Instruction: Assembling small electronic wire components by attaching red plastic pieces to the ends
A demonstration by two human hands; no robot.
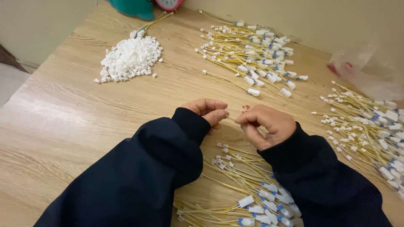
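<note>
While pinched — wire (232, 119) level, left-to-right.

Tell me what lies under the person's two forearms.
Under the dark sleeves a bundle of yellow wires with white connectors spreads on the wooden table. How far the bundle runs beneath the sleeves is hidden.

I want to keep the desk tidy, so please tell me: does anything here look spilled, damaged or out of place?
Nothing looks damaged. A few white connector housings lie scattered just outside the white pile, and one wire harness lies apart from the far bundle. Both hands, left hand and right hand, pinch a thin wire.
</note>
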